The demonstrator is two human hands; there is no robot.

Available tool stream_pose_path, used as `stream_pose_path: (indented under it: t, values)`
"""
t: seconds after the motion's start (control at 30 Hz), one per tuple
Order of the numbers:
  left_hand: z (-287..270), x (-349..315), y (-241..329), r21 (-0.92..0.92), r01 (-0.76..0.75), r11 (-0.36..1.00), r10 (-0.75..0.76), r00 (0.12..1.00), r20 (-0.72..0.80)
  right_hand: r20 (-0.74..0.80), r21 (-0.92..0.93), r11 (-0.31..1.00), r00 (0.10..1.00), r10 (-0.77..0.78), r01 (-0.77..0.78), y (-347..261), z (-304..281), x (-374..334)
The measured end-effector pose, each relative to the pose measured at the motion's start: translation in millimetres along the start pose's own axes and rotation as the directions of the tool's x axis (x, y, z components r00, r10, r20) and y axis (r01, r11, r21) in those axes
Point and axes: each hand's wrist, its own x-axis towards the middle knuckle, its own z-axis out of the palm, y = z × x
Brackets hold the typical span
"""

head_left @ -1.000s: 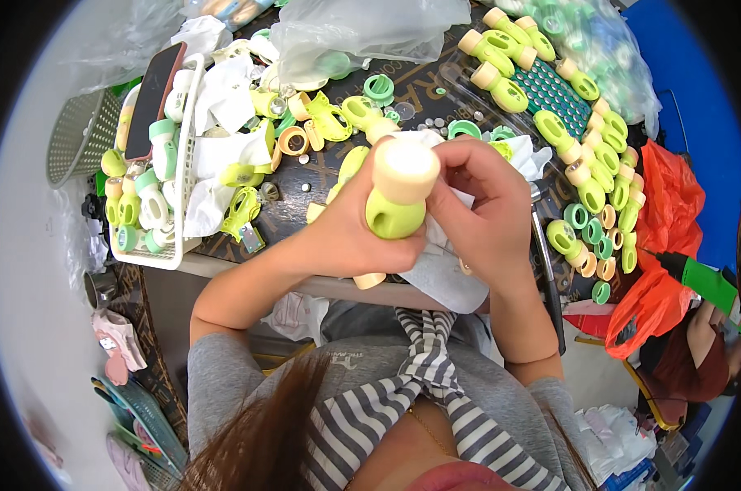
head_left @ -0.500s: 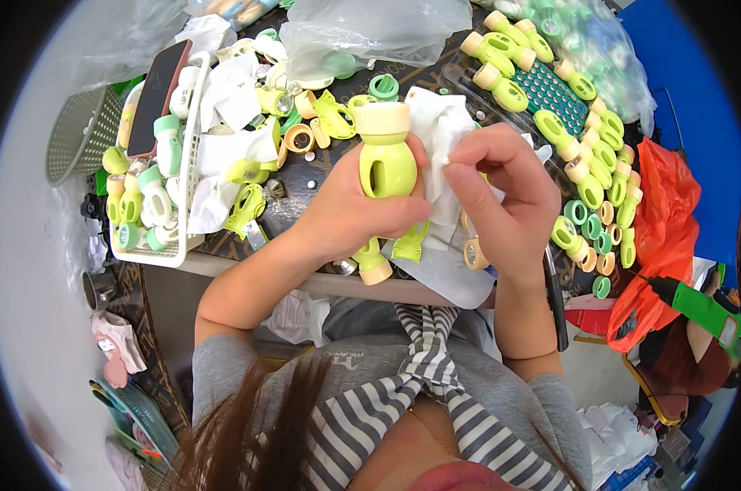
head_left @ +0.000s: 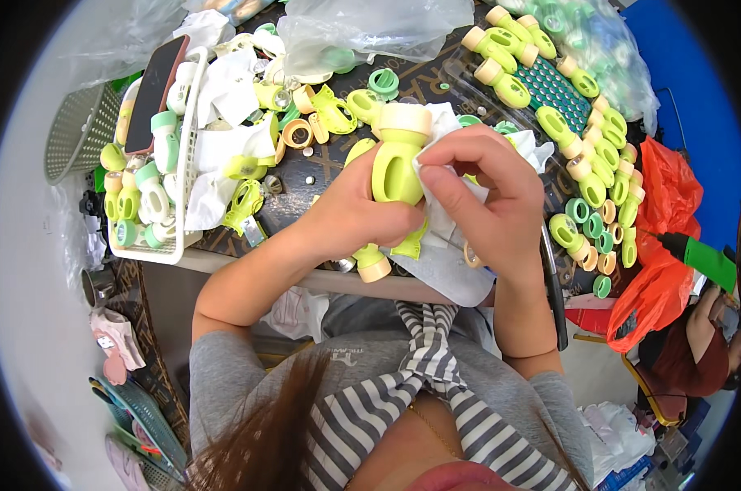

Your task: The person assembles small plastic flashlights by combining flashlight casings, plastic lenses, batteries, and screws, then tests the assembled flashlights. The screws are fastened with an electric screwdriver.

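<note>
A lime-green toy flashlight (head_left: 400, 178) with a peach head and an oval opening in its handle is upright in my left hand (head_left: 347, 204), whose fingers wrap around its body. My right hand (head_left: 489, 200) pinches a white cloth (head_left: 442, 121) between thumb and forefinger, touching the flashlight's right side just under the head. The rest of the cloth hangs behind my fingers, partly hidden. Below my left hand another green flashlight (head_left: 373, 263) lies at the table edge, mostly covered. Green shell halves (head_left: 333, 114) and a peach ring (head_left: 298, 133) lie beyond my left hand.
At the left a white basket (head_left: 192, 164) holds several flashlights and a phone (head_left: 158, 94). Several green flashlights (head_left: 579, 169) and loose rings (head_left: 604, 243) cover the right side, around a dark green tray (head_left: 553, 92). A red plastic bag (head_left: 664, 204) and green electric screwdriver (head_left: 702, 258) are farther right.
My right hand has moved left, bringing the pinched cloth against the flashlight. The flashlight has shifted slightly right and turned, so its oval opening faces up more fully.
</note>
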Motion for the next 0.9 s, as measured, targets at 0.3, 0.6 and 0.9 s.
stream_pose_path:
  t: [0.3,0.6,0.9]
  values:
    - [-1.7,1.8,-2.6,-0.371,0.045,0.928,0.065,0.957,0.281,-0.023,0.032,0.994,0.994,0.104,-0.104,-2.4,-1.2,-0.6]
    - [1.5,0.9,-3.5,-0.259,0.058,0.964,-0.041,0.997,0.072,0.003,-0.022,1.0,1.0,0.015,-0.014,-3.7,5.7,-1.0]
    - [-2.2,1.4,-7.2,-0.297,0.043,0.954,-0.016,0.996,0.093,0.105,-0.206,0.973,0.991,-0.088,0.108,-6.6,3.5,1.2]
